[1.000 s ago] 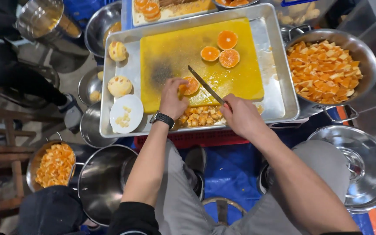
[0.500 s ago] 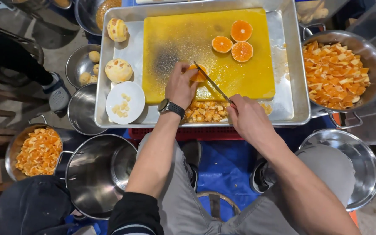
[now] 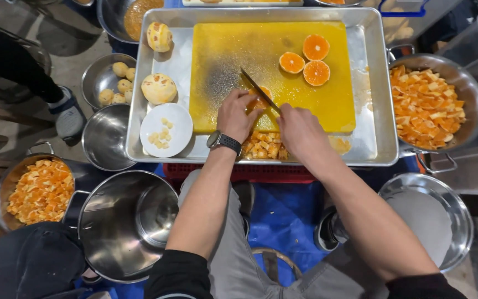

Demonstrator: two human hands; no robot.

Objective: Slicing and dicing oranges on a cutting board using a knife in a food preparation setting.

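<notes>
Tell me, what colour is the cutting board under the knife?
Yellow. The cutting board shows best in the head view, lying in a steel tray.

Left hand (image 3: 238,114) pressing down; right hand (image 3: 300,128) fisted (firm grip).

Tray: a steel tray (image 3: 374,99) on a red crate (image 3: 250,173).
On the tray, middle: yellow cutting board (image 3: 222,66).
Left: white plate (image 3: 179,124), two peeled oranges (image 3: 159,88).
Near edge: pile of cut orange pieces (image 3: 264,145).
Floor: blue sheet (image 3: 283,213); steel pots and bowls around.
</notes>
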